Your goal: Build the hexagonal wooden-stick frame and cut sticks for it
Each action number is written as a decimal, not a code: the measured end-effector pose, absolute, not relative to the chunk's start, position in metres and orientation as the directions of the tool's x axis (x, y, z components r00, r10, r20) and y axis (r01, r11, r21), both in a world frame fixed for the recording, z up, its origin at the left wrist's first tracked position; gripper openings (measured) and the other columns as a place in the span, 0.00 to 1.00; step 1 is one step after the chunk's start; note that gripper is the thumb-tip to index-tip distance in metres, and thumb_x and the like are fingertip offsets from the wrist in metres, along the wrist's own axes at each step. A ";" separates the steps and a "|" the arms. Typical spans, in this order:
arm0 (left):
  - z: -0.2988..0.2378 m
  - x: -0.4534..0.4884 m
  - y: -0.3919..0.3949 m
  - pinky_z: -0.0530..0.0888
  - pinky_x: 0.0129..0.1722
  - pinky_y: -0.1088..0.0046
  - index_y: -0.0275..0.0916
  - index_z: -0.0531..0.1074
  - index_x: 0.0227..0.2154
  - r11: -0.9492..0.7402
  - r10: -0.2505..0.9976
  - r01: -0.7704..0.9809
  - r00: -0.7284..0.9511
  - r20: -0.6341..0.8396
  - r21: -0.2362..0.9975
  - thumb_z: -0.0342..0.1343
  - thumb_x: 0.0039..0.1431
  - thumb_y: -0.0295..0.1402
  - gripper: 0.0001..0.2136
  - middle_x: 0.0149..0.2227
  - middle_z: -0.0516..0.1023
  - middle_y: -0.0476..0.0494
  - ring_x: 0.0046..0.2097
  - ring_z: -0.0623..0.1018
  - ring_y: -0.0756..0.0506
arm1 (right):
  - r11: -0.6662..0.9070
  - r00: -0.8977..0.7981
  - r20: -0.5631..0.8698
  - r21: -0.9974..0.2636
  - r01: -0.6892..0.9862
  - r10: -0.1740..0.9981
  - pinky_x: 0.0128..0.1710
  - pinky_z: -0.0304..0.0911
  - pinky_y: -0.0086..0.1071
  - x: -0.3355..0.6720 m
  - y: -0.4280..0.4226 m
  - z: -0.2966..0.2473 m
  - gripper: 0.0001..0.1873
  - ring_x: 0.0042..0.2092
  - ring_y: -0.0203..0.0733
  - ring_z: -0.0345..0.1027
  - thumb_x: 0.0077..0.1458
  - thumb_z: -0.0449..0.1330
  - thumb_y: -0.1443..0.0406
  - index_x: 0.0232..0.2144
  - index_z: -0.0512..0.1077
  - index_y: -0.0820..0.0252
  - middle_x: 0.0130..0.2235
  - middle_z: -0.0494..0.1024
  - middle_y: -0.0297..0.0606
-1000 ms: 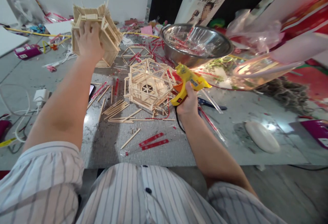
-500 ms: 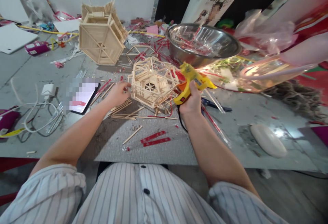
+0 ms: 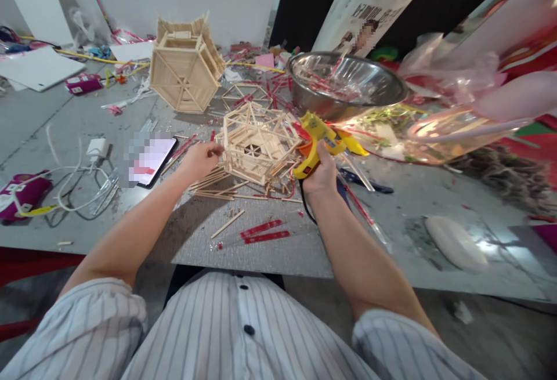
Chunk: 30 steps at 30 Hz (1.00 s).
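Note:
A six-sided lantern-like frame of thin wooden sticks (image 3: pixel 261 139) stands on the table in front of me. At its left edge is my left hand (image 3: pixel 201 162), fingers curled in against the sticks; the fingertips are partly hidden. My right hand (image 3: pixel 322 177) is closed around the handle of a yellow glue gun (image 3: pixel 321 130), held just right of the frame with its nozzle end pointing away. Loose wooden sticks (image 3: pixel 213 185) lie beneath and in front of the frame. Two red strips (image 3: pixel 265 231) rest nearer to me, beside a single stick (image 3: pixel 227 224).
Behind the frame stand a larger wooden stick model (image 3: pixel 185 78) and a metal bowl (image 3: pixel 348 87) of red-and-clear wrappers. A phone (image 3: pixel 154 159), white charger (image 3: pixel 98 149) and cables are at left. Dark-handled pliers (image 3: pixel 369 183) and a white mouse-shaped object (image 3: pixel 455 243) lie at right.
The view has shifted slightly, so the table's things sit a little further right and lower at left. Left fingers have drawn closer together at the frame's edge; the glue gun stays in my right hand.

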<state>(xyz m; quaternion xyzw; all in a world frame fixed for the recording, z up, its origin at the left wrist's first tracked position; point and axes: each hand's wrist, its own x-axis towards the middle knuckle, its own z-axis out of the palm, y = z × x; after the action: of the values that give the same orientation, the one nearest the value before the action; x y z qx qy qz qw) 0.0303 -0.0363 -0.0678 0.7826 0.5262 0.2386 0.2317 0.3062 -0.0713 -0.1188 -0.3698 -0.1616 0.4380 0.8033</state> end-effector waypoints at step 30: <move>-0.078 0.008 0.022 0.62 0.61 0.49 0.35 0.68 0.53 -0.352 0.824 0.905 0.178 0.537 0.239 0.52 0.57 0.31 0.20 0.55 0.68 0.30 0.61 0.65 0.31 | 0.304 0.556 -0.101 -0.750 -0.587 0.825 0.32 0.75 0.27 0.307 -0.075 -0.125 0.10 0.32 0.34 0.76 0.45 0.66 0.59 0.26 0.69 0.56 0.27 0.78 0.27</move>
<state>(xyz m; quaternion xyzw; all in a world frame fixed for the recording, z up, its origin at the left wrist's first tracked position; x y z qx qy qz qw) 0.0084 0.0219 -0.0776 0.7647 0.5654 0.3017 -0.0670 0.3069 -0.0749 -0.1245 -0.3869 -0.1539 0.4452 0.7927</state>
